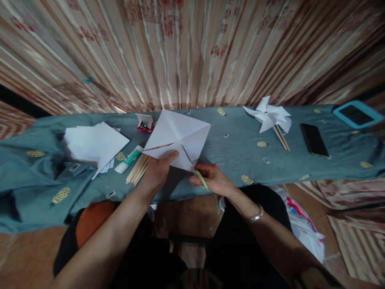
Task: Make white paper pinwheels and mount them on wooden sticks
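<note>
A white square sheet of paper (180, 128) with diagonal creases is held above the cloth-covered table. One slit runs inward from its left corner. My left hand (161, 168) pinches the sheet near its lower left edge, thumb on top. In my right hand (210, 177) is a pair of scissors (201, 179) with pale green handles. Their blades lie at the sheet's lower corner, along the crease toward the centre. Beneath and beside the left hand are several wooden sticks (137, 170), partly hidden by the paper and hand.
Left of the sticks lie a glue stick (128, 159) and a stack of white paper (87, 144). An open red box (144, 123) of small metal pieces stands behind. On the right are paper pinwheels (267, 115), a black phone (314, 139) and a blue-framed tablet (357, 114). A curtain (180, 52) hangs behind.
</note>
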`<move>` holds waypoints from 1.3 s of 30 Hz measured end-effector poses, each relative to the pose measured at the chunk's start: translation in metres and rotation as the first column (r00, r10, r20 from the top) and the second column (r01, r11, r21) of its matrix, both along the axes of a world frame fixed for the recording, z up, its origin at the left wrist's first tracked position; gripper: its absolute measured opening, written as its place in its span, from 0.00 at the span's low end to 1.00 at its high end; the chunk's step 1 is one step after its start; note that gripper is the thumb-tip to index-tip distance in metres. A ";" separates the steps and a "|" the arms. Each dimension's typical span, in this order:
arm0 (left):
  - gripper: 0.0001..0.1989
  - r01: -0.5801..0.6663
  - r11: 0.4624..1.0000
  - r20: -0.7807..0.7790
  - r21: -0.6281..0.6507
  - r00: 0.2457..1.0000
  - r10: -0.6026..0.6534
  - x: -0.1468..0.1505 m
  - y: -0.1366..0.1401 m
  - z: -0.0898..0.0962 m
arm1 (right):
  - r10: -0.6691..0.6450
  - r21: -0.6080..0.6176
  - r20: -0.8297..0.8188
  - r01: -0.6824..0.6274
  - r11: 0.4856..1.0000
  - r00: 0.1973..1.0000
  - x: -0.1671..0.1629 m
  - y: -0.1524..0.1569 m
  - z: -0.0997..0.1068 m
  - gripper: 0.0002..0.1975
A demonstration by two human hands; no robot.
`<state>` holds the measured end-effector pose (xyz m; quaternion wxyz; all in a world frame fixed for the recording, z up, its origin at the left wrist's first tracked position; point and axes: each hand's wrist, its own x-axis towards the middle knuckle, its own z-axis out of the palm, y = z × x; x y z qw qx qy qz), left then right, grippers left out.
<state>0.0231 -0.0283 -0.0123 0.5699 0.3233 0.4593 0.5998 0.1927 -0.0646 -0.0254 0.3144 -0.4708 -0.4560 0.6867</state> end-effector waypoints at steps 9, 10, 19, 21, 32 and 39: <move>0.26 -0.074 0.997 0.066 0.032 0.995 0.071 -0.009 0.015 0.011 | 0.226 -0.021 0.102 -0.225 0.974 0.969 0.019 0.000 0.002 0.26; 0.26 -0.072 0.997 0.066 0.036 0.995 0.070 -0.010 0.016 0.012 | 0.257 -0.025 0.112 -0.256 0.966 0.960 0.022 0.000 0.003 0.26; 0.27 -0.035 0.999 -0.017 0.041 0.999 0.036 -0.013 0.018 0.009 | 0.224 -0.033 0.155 -0.221 0.975 0.962 0.055 0.006 0.009 0.26; 0.27 -0.021 0.999 -0.076 0.029 0.997 0.023 -0.013 0.017 0.004 | 0.075 0.028 0.151 -0.081 0.996 0.986 0.060 0.009 0.010 0.27; 0.28 0.259 0.965 -0.298 -0.027 0.920 -0.255 -0.004 -0.002 -0.008 | -0.427 0.216 -0.056 0.428 0.878 0.903 0.081 0.031 0.017 0.31; 0.15 0.385 0.922 -0.361 -0.036 0.855 -0.372 -0.001 -0.008 -0.019 | -0.302 0.211 0.061 0.283 0.936 0.951 0.080 0.039 0.016 0.27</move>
